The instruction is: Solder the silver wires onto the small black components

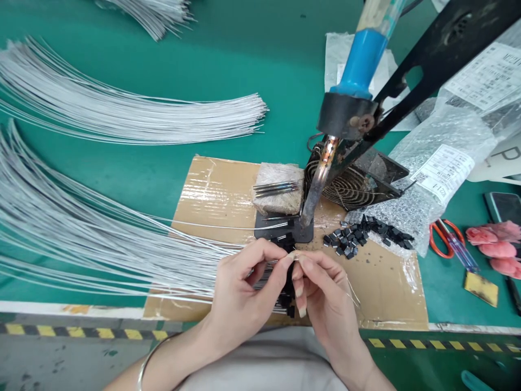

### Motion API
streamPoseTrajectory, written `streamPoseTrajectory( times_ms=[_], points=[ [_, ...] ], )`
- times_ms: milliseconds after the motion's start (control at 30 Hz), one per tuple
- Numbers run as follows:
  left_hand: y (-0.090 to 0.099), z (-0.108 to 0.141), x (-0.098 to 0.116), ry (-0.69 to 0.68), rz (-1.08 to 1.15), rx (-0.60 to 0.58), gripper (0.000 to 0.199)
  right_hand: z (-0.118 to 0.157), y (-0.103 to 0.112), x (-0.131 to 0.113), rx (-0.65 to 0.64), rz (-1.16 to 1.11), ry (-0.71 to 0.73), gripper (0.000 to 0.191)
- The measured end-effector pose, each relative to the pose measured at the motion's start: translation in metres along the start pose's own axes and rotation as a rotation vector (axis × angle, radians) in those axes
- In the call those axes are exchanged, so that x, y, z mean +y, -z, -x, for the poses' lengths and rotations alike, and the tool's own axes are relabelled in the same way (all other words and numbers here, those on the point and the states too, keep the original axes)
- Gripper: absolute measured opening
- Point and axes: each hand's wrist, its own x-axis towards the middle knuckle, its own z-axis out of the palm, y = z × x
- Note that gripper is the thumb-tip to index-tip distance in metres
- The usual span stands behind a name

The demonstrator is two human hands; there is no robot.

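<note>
My left hand and my right hand meet fingertip to fingertip in front of me, both pinched closed. A thin strand of solder wire trails from my right hand. What the left fingertips pinch is too small to make out. Beneath the hands lies a bundle of white cables, with black connectors at its right ends, partly hidden by my fingers. Just beyond stands a soldering iron in a black holder, its tip pointing down over a dark pad.
Loose black connectors lie on the cardboard. Behind are a pale block with thin rods and a fan. Another cable bundle lies farther back. Scissors and bubble-wrap bags are at right.
</note>
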Motion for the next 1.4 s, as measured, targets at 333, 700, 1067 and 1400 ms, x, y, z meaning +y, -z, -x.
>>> streamPoseTrajectory(
  times_ms=[333, 700, 1067, 1400],
  points=[
    [0.003, -0.001, 0.003, 0.121, 0.103, -0.044, 0.020, 0.002, -0.001, 0.001, 0.034, 0.129, 0.159, 0.008],
    [0.005, -0.004, 0.003, 0.143, 0.114, -0.043, 0.017, 0.002, 0.008, 0.001, 0.020, 0.238, 0.213, 0.011],
    [0.006, -0.001, 0.002, -0.018, 0.014, -0.028, 0.015, 0.003, 0.003, 0.002, 0.075, 0.218, 0.161, 0.007],
    [0.001, -0.001, 0.006, -0.109, -0.100, 0.047, 0.019, -0.001, -0.004, -0.005, 0.076, 0.116, 0.072, 0.013]
  ],
)
